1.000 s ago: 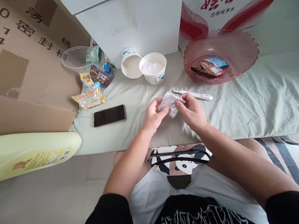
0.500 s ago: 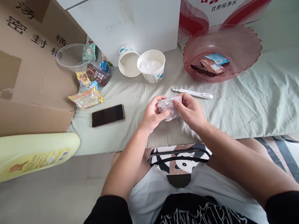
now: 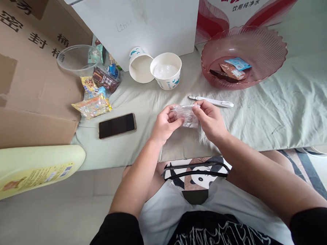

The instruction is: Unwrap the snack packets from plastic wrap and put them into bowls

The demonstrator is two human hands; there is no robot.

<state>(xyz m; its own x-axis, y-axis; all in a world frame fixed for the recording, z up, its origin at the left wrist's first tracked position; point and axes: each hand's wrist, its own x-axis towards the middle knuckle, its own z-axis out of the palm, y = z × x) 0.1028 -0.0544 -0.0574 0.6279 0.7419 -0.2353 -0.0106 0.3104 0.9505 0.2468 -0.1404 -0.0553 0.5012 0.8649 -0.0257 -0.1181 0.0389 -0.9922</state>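
Observation:
A crumpled clear plastic bag [image 3: 189, 116] is held between my two hands, above the front part of the cloth-covered table. My left hand [image 3: 165, 124] grips its left side, thumb on top and fingers behind. At the bag's upper right corner, my right hand [image 3: 209, 120] pinches the film between thumb and fingers. A white utility knife [image 3: 214, 101] lies just beyond my right hand. Farther back, a white paper cup [image 3: 166, 73] stands upright with something clear inside, touching a second paper cup [image 3: 140, 67] that lies on its side.
At the right back sits a pink ribbed bowl [image 3: 245, 67] with several small packets. A phone [image 3: 117, 125] lies left of my hands. Snack packets [image 3: 96, 104] and a clear plastic tub [image 3: 76, 59] are beside a cardboard box [image 3: 33, 100]. A yellow jug [image 3: 39, 167] is at the left edge.
The plastic bag is spread a little wider between my hands. My right hand has shifted slightly to the right along it.

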